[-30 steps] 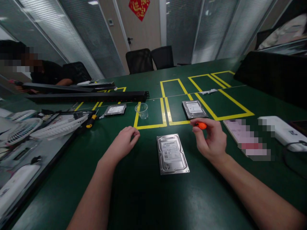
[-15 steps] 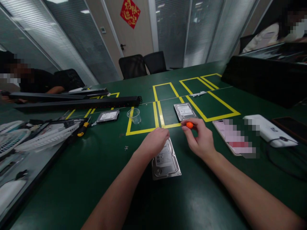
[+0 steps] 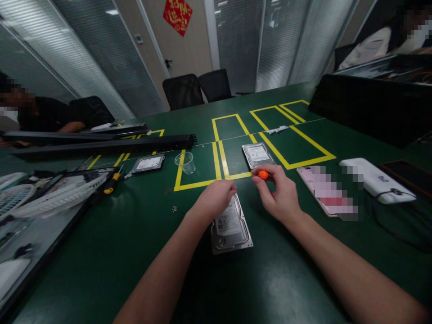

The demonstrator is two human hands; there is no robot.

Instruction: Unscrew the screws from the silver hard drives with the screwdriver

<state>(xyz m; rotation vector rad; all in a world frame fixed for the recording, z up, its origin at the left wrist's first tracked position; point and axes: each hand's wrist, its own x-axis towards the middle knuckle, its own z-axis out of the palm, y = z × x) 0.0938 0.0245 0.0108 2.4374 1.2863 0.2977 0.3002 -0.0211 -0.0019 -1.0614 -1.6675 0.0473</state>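
Note:
In the head view a silver hard drive (image 3: 232,227) lies on the green table in front of me, label side up. My left hand (image 3: 216,198) is closed over its far end; the fingertips are hidden, and I cannot make out what they pinch. My right hand (image 3: 278,189) is closed around a small orange-ended handle (image 3: 263,174), just right of that drive; the rest of it is hidden. Behind my right hand lies a second hard drive (image 3: 258,155). Several tiny screws (image 3: 174,209) sit left of my left hand.
A clear plastic cup (image 3: 185,163), another hard drive (image 3: 148,164) and a yellow-black screwdriver (image 3: 113,181) lie to the left, near white baskets (image 3: 64,198). A phone (image 3: 326,191) and a white power bank (image 3: 378,180) are right. Yellow tape (image 3: 195,185) marks the table. Two people sit beyond.
The whole view has shifted slightly, moving the scene a little left and up. Both hands keep nearly the same pose and place around the near drive.

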